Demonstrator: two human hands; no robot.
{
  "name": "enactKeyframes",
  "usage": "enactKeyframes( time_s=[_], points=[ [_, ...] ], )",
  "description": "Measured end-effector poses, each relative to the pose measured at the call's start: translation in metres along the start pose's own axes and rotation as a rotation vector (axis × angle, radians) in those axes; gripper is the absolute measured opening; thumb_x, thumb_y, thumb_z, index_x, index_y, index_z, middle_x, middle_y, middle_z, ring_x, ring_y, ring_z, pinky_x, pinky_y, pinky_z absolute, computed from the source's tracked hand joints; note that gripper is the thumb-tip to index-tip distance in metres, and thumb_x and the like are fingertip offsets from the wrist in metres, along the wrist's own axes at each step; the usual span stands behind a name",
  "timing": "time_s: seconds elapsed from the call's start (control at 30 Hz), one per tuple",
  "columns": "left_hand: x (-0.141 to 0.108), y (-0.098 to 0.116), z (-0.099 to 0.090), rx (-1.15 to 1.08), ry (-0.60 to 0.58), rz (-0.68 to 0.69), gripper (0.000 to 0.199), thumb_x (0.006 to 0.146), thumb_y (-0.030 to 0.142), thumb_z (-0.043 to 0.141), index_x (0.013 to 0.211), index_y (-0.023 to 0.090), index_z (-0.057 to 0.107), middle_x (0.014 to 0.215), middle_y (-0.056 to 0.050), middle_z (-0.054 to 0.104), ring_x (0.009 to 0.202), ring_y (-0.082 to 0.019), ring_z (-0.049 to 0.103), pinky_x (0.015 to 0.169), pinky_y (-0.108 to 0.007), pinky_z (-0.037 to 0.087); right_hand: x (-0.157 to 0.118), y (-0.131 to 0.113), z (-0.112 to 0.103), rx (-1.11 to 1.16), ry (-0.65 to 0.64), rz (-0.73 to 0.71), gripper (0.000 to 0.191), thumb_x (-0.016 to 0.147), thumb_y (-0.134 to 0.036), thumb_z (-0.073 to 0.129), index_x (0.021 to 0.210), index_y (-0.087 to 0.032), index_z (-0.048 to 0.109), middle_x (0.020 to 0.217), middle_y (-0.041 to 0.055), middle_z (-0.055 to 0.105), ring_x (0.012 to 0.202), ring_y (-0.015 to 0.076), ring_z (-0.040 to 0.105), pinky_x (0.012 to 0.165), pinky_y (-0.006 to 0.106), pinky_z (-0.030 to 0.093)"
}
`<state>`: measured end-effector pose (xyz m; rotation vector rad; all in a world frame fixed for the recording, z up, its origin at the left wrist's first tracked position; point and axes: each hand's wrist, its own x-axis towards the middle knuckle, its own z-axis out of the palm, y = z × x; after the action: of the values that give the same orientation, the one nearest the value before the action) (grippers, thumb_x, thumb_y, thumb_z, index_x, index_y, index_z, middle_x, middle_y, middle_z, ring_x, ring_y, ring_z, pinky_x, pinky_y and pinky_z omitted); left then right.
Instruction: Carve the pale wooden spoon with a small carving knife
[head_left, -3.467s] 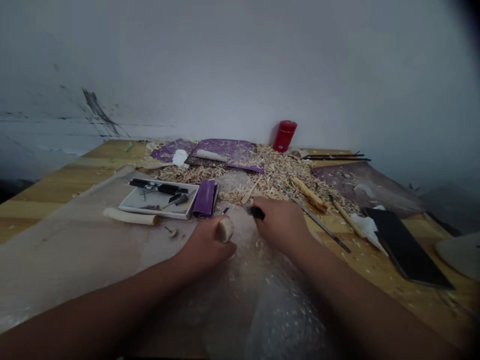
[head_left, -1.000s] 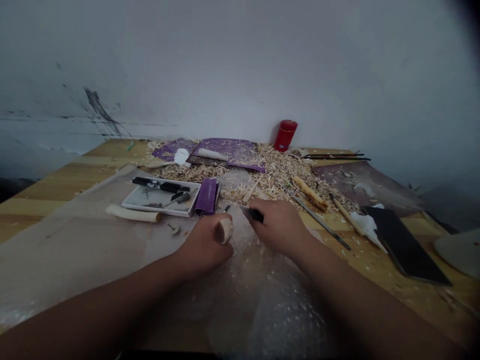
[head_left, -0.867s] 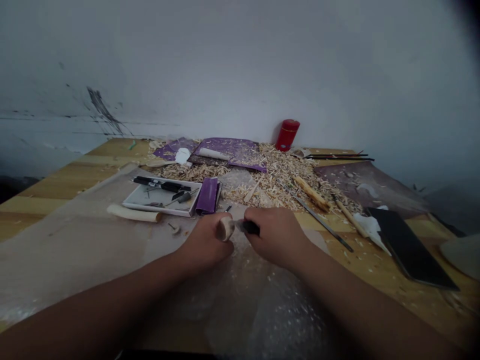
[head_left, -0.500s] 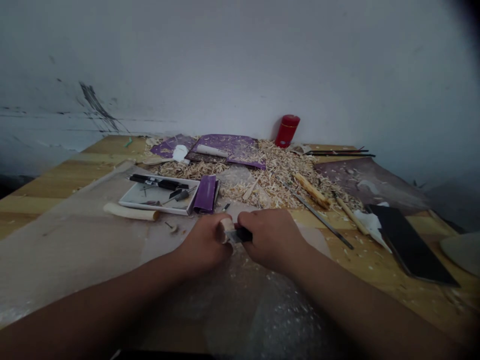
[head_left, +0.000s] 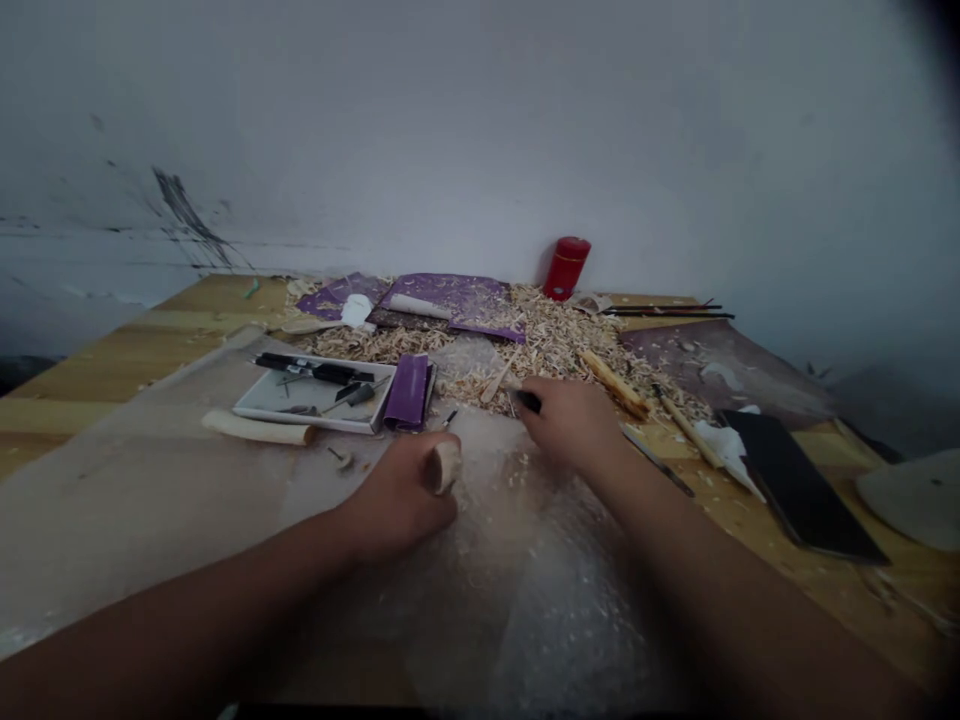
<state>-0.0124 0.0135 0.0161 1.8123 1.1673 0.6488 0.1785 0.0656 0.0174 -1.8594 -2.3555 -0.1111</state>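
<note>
Where crinkled plastic sheeting (head_left: pixel 570 610) covers the table (head_left: pixel 112 370) toward its near edge, the left hand (head_left: pixel 397 495) is curled round a pale wooden piece (head_left: pixel 448 466) (its end rounded and rough-faced). That end points right, toward the right hand (head_left: pixel 577 425); the long axis seems to run crosswise, though the fist hides most of it. Slightly farther from the near edge, apart from the wood, the right hand grips a black-handled blade (head_left: pixel 528 401) aimed leftward. Beyond, curly shavings (head_left: pixel 551 330) heap toward the far edge, beside a smooth red cylinder (head_left: pixel 568 268).
</note>
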Motion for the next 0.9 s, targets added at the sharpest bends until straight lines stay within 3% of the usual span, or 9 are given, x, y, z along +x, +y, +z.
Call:
enactKeyframes(
  time_s=[0.2,0.5,0.73,0.9],
  points=[
    [0.010,-0.013,0.000,0.046,0.060,-0.003,0.015,0.047,0.005,0.039,0.051,0.018,0.032,0.049,0.007,0.032,0.047,-0.007,0.031,0.044,-0.020,0.023,-0.024,-0.030,-0.009,0.115,0.008,-0.260,0.015,0.073,-0.032,0.044,0.075,-0.024,0.056,0.068,-0.0014,0.061,0.061,0.0128,0.053,0.050,0.024,0.022],
    [0.013,-0.009,0.000,0.115,0.011,0.008,0.014,0.048,0.005,0.038,0.056,0.016,0.041,0.053,0.005,0.040,0.053,-0.010,0.038,0.048,-0.021,0.027,-0.030,-0.039,-0.014,0.122,-0.042,-0.326,0.018,0.073,-0.032,0.043,0.081,-0.026,0.057,0.067,-0.0019,0.062,0.055,0.0134,0.052,0.048,0.025,0.020],
    [0.007,-0.012,0.004,0.016,-0.014,-0.004,0.015,0.048,0.004,0.039,0.056,0.017,0.040,0.052,0.006,0.038,0.051,-0.009,0.037,0.047,-0.020,0.027,-0.023,-0.037,-0.004,0.117,-0.084,-0.287,0.019,0.072,-0.032,0.045,0.084,-0.028,0.058,0.072,-0.0012,0.063,0.064,0.0139,0.055,0.050,0.024,0.025],
    [-0.007,0.005,0.004,-0.006,-0.191,0.024,0.019,0.046,0.002,0.041,0.048,0.018,0.031,0.047,0.007,0.031,0.045,-0.007,0.030,0.042,-0.020,0.021,0.000,-0.007,0.007,0.003,-0.084,-0.013,0.024,0.078,-0.034,0.038,0.081,-0.024,0.059,0.074,0.0034,0.064,0.064,0.0157,0.055,0.050,0.024,0.025]
  ],
)
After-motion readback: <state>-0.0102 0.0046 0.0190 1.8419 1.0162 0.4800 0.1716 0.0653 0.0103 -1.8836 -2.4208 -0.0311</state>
